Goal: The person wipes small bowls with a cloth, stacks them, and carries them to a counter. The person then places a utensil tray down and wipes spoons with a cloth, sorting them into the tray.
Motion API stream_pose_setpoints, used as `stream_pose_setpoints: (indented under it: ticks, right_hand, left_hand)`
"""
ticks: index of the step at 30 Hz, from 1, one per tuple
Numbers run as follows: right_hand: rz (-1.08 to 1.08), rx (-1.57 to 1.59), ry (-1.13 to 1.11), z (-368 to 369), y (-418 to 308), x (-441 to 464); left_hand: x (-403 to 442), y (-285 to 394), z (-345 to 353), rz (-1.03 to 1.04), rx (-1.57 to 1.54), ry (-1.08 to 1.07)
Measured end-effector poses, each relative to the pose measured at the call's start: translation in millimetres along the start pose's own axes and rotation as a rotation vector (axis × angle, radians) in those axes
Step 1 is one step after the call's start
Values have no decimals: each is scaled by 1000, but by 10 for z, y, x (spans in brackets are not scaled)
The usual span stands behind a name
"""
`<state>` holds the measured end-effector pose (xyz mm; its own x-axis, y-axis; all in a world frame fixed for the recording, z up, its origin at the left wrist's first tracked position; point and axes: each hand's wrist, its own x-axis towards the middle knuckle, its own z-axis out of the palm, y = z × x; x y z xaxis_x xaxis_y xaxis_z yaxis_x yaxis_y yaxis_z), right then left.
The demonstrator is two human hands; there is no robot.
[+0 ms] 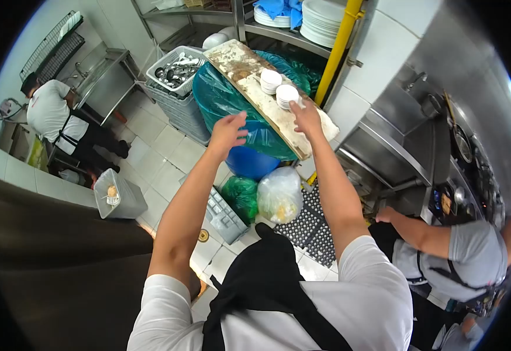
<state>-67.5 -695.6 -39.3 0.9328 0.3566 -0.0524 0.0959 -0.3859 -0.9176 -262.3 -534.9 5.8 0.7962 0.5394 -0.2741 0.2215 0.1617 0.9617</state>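
Dish stacks on worn board.
Right hand: half-curled at nearer stack, grip unclear; left hand: half-open, empty.

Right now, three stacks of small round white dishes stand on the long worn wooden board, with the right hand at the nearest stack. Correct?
Not three: the head view shows two stacks of small round white dishes. The rest holds: they stand on the long worn wooden board, with the right hand at the nearest stack.
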Motion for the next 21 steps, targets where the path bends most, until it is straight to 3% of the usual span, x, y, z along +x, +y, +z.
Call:
stream_pose_setpoints:
  ticks: [4, 8, 11, 14, 16, 18, 21]
  right_hand:
    - [99, -180, 18, 227, -42, 686]
    - [-125, -331, 34, 349, 230, 895]
    - [-78, -308, -120, 320, 143, 748]
    - [-251, -303, -96, 321, -32, 412]
    - [-346, -283, -96, 388, 45, 335]
    - [-491, -290, -34, 425, 136, 339]
    - [-517, -271, -98, 398, 109, 321]
  left_hand:
    - [946, 173, 368, -85, -8, 66]
    - [1880, 235, 600, -122, 76, 111]
    - [2199, 339, 680, -89, 387, -1]
    - [2503, 269, 689, -80, 582, -140]
    - [2480, 238, 748, -6, 589, -137]
    - [2465, 131, 864, 271, 821, -116]
    - [2254, 133, 1159, 287, 868, -9]
